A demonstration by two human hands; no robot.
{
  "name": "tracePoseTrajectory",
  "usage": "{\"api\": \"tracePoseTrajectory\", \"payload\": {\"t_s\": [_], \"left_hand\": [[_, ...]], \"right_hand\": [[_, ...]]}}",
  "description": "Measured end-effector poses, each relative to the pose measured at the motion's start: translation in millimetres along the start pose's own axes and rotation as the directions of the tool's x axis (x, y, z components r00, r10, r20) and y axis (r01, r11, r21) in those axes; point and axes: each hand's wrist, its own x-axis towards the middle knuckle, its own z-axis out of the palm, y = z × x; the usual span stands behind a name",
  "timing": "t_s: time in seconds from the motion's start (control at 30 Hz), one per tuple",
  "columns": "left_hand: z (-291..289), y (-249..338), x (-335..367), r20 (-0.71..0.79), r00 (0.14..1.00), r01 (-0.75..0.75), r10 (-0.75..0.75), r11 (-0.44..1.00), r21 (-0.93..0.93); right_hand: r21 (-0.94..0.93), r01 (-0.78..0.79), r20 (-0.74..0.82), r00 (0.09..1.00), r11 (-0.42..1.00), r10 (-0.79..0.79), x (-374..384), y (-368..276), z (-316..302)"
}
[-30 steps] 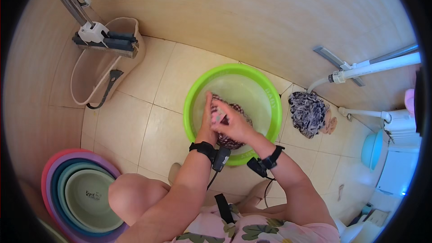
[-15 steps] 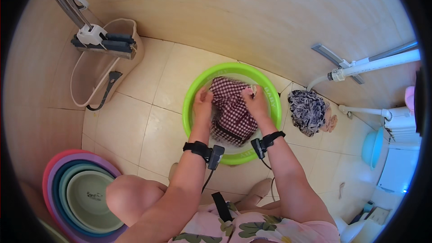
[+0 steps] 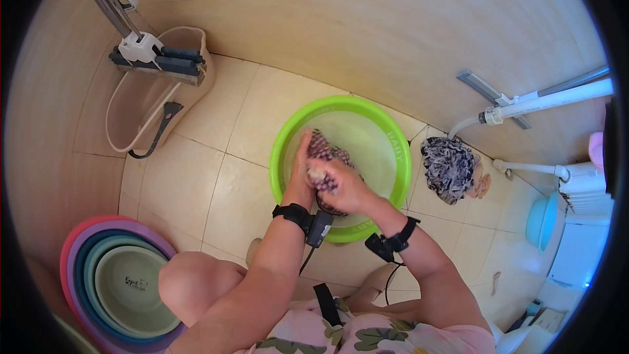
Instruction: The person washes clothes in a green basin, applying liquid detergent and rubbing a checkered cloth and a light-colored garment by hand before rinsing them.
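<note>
A dark red and white checked cloth [image 3: 320, 146] is bunched up between my two hands over a round lime-green basin [image 3: 278, 137] of cloudy water. My left hand [image 3: 301, 174] holds the cloth's left side, its fingers pointing away from me and partly hidden behind the bundle. Closed round a fold of the same cloth, my right hand [image 3: 350, 187] presses against the left palm. A pale, small patch shows at the right fingers; I cannot tell whether it is foam or part of the cloth. The cloth's lower end hangs toward the basin's near side.
Nested basins [image 3: 134, 285] stand at the lower left. A beige bucket [image 3: 124, 118] with a sponge mop [image 3: 157, 59] is at the upper left. Right of the green basin, a dark patterned garment [image 3: 449, 169] lies on tiles beneath a white pipe [image 3: 550, 95]. A blue basin [image 3: 540, 219] sits farther right.
The cloth, spread in the water before, is gathered up into a bundle. My right hand has moved left and nearer to me, meeting my left hand.
</note>
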Motion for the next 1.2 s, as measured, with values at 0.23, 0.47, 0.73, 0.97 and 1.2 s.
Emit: {"api": "tracePoseTrajectory", "payload": {"t_s": [0.23,0.47,0.73,0.97,1.2], "left_hand": [[-29,-24,10,-0.169,0.951,-0.23,0.259,0.958,0.17],[1,-17,4,-0.11,0.981,-0.083,0.159,0.861,0.501],[-70,-31,41,-0.239,0.934,0.085,0.266,0.484,0.871],[-14,-23,12,-0.08,0.997,-0.012,0.017,0.998,0.057],[-3,-36,-52,-0.183,0.967,-0.146,0.175,0.976,0.164]], "right_hand": [[-0.139,-0.17,-0.276,0.953,0.976,0.127,25,17,28],[0.149,-0.545,-0.452,0.704,0.825,0.547,13,142,-31],[-0.38,-0.706,-0.149,0.685,0.598,0.713,21,107,-41],[0.368,-0.088,-0.081,0.989,0.926,0.127,5,61,1],[-0.24,0.046,-0.295,0.948,0.97,-0.118,9,13,32]]}}
